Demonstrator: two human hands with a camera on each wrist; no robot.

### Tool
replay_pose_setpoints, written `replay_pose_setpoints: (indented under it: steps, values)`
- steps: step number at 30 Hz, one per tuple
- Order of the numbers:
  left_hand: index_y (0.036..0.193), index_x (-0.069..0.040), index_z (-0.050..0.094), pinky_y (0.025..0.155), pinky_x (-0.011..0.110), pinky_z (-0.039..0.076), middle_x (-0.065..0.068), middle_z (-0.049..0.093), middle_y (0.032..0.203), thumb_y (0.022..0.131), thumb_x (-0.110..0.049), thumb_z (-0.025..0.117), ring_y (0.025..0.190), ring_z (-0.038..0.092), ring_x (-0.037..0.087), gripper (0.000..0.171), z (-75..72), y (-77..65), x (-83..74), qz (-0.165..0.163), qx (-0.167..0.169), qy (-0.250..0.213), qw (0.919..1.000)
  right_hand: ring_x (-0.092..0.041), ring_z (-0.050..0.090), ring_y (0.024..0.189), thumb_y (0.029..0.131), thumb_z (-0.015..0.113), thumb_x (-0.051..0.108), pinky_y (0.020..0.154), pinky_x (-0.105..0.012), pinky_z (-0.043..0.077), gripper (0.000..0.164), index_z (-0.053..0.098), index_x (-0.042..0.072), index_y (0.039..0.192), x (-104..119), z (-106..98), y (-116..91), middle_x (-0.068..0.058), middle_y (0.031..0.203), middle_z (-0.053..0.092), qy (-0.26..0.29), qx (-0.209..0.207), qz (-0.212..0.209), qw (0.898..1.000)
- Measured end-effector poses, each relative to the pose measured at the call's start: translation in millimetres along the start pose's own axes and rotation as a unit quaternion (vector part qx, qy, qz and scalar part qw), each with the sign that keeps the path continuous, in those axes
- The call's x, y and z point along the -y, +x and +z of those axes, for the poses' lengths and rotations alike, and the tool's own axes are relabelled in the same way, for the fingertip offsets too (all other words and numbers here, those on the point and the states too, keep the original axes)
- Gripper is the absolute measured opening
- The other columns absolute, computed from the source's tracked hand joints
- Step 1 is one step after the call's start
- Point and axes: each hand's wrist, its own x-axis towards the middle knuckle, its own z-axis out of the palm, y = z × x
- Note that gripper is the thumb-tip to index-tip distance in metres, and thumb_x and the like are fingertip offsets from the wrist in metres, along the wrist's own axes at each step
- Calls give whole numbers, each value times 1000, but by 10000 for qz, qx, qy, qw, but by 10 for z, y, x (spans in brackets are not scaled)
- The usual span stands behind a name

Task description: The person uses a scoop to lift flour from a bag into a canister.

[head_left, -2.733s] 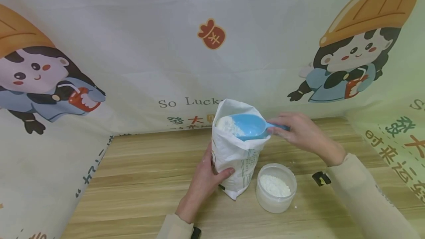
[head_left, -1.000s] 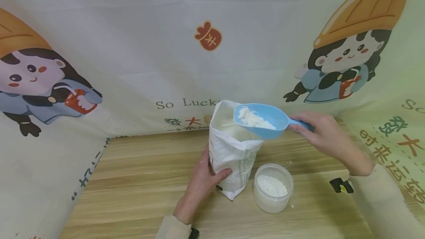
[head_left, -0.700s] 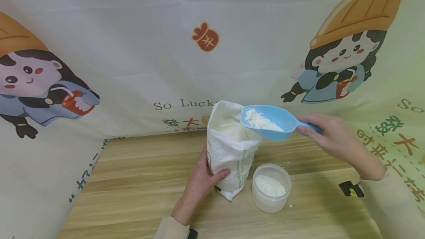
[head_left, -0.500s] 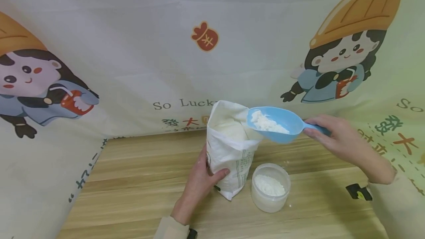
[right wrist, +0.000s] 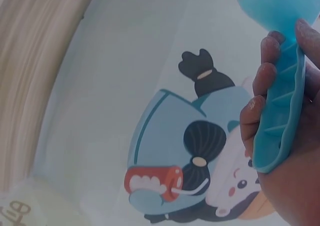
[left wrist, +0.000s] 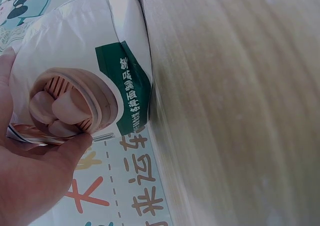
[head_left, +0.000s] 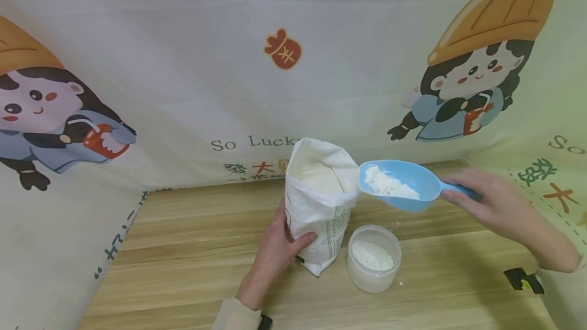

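My left hand grips the lower side of a white flour bag, thumb across its front. The bag stands upright on the table with its top open and pale flour inside. In the left wrist view the bag shows a printed steamer of buns and a green band. My right hand holds a blue scoop by its handle, just right of the bag's mouth. White flour lies in the scoop's bowl. The right wrist view shows fingers curled round the ribbed handle.
A round clear plastic tub, part filled with white flour, stands on the wooden table right of the bag, below the scoop. Small flour specks lie near it. A printed cloth hangs behind and along both sides.
The scoop has come up out of the bag with flour in it and moved right, past the bag's rim and slightly lower. My left hand keeps its hold on the bag.
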Motion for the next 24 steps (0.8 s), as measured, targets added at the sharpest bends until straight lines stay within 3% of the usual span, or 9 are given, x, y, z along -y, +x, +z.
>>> replay_pose_setpoints:
  steps: [3, 10, 17, 24]
  values:
    - [166, -13, 19, 116, 56, 37, 19, 43, 159, 82, -34, 89, 142, 45, 38, 111, -4, -2, 0, 8, -2, 0, 10000, -3, 64, 91, 85, 83, 6, 80, -8, 46, 27, 77, 11, 111, -19, -50, -53, 2, 100, 76, -51, 102, 117, 9999]
    - [166, -12, 19, 116, 56, 36, 20, 42, 159, 82, -36, 89, 142, 45, 38, 111, -12, -6, 3, -13, -32, 57, 10000, -3, 63, 86, 83, 85, 8, 75, -9, 46, 27, 78, 13, 109, -84, -128, -164, 7, 97, 73, -281, 238, 169, 9992]
    - [166, -12, 19, 116, 56, 36, 21, 42, 159, 82, -36, 89, 142, 45, 39, 112, -17, -9, -3, -5, -44, 73, 10000, -1, 57, 78, 79, 88, 10, 62, -20, 48, 28, 78, 10, 106, -110, -182, -235, 6, 93, 73, -412, 396, 84, 9983]
    - [165, -12, 21, 113, 57, 40, 22, 48, 155, 82, -33, 90, 138, 49, 40, 110, -6, -1, -4, 58, -48, 147, 9999, -4, 61, 81, 78, 89, 12, 63, -21, 51, 29, 79, 12, 105, -101, -199, -278, 4, 96, 74, -625, 509, 12, 9967]
